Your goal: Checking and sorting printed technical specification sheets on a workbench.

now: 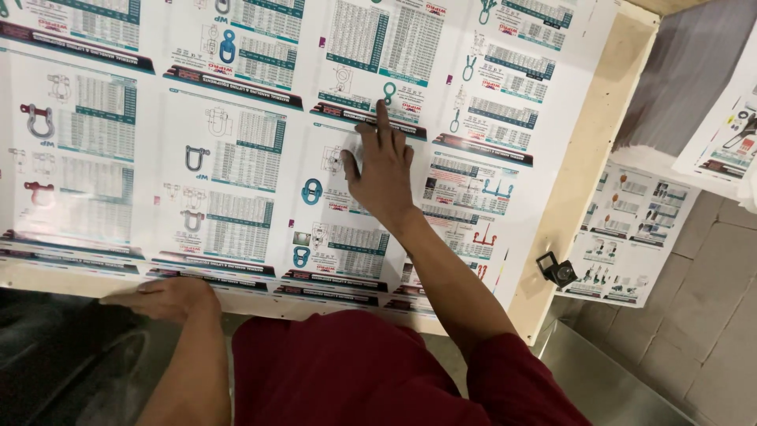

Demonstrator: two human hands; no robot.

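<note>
A large printed sheet (pixel 236 134) lies flat on a wooden table (pixel 587 158) and covers almost all of it. The sheet shows many small pages with tables and drawings of metal shackles and hooks, in red, blue and grey.

At the left, the left hand (pixel 169 296) rests on the near edge of the sheet, palm down. Its fingers (pixel 150 287) lie flat and close together on the paper, and they hold nothing.

In the middle, the right hand (pixel 381 170) lies on the sheet with the arm stretched forward. Its first finger points straight out and touches the paper near a small blue-green ring picture; the other fingers are loosely spread on the sheet. This hand also grips nothing.

Below the hands, a dark red shirt (pixel 355 379) fills the lower centre.

At the right, a bare strip of the table is visible beside the sheet. A small black magnifier (pixel 558 270) stands on this strip, near the corner. Further right, more printed sheets (pixel 631 233) lie on the tiled floor (pixel 702 315).
</note>
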